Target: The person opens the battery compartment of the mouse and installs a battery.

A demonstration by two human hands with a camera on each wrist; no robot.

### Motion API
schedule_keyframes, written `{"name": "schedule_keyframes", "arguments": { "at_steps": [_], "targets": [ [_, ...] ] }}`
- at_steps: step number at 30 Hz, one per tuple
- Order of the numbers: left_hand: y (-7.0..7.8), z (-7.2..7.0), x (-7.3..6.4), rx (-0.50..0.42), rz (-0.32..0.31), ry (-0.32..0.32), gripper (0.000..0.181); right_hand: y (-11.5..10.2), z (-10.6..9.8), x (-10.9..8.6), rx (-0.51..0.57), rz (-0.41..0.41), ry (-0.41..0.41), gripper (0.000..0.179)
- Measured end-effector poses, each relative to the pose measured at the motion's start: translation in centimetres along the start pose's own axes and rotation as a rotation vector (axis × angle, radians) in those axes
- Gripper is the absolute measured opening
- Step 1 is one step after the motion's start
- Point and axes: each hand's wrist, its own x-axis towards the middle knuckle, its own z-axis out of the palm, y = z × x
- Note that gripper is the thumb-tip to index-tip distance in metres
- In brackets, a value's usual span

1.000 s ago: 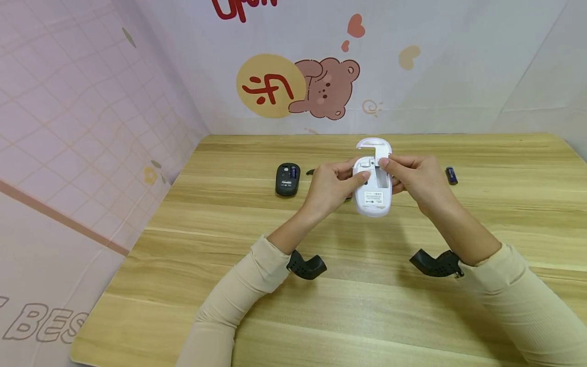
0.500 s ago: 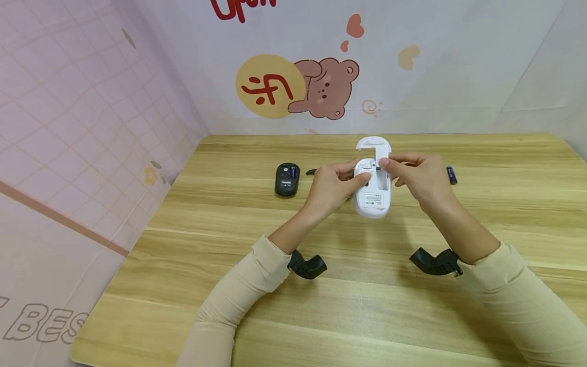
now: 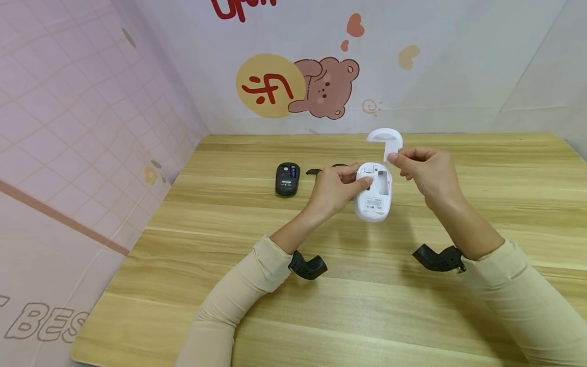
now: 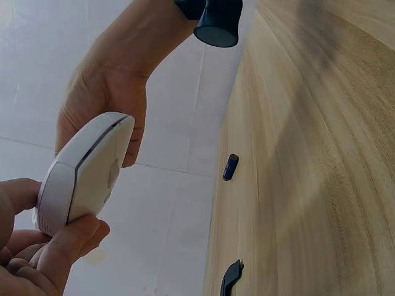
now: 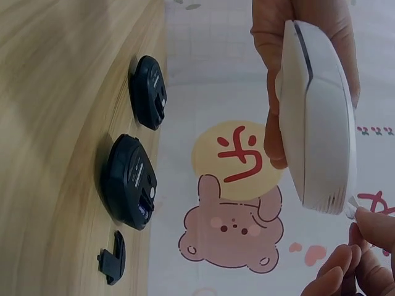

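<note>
My left hand (image 3: 337, 188) grips a white computer mouse (image 3: 373, 199), its underside turned toward me, thumb on the flat base. The mouse's rectangular battery slot lies uncovered, with no battery showing in it. Above and to the right, my right hand (image 3: 431, 173) pinches the tab of the white battery cover (image 3: 387, 136), which is apart from the mouse. In the left wrist view the left hand (image 4: 46, 259) holds the mouse (image 4: 86, 166) by its end. The right wrist view shows the mouse (image 5: 321, 117) edge-on; it hides most of the cover.
A black mouse (image 3: 287, 179) lies upside down on the wooden table (image 3: 348, 306), a blue battery in its slot. A second black mouse (image 5: 148, 92) and a black cover (image 5: 113, 262) show in the right wrist view. A loose blue battery (image 4: 230, 167) lies on the table.
The white cover has come off the mouse, moving up and right with my right hand. The left hand keeps its grip, and the mouse has dropped slightly in view.
</note>
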Motion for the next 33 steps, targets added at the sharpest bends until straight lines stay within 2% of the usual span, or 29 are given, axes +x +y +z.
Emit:
{"name": "schedule_keyframes", "arguments": {
  "at_steps": [12, 25, 33],
  "targets": [
    [-0.2, 0.1, -0.1, -0.007, 0.0, -0.025, 0.04, 1.3, -0.7, 1.1, 0.039, 0.015, 0.019, 0.013],
    [-0.4, 0.2, -0.3, -0.015, 0.0, -0.018, 0.039, 3.2, -2.1, 2.3, -0.028, 0.083, 0.025, 0.014],
    [-0.4, 0.1, -0.3, -0.007, -0.011, -0.011, 0.039, 4.4, -3.1, 3.2, -0.011, 0.134, 0.021, 0.016]
  ]
}}
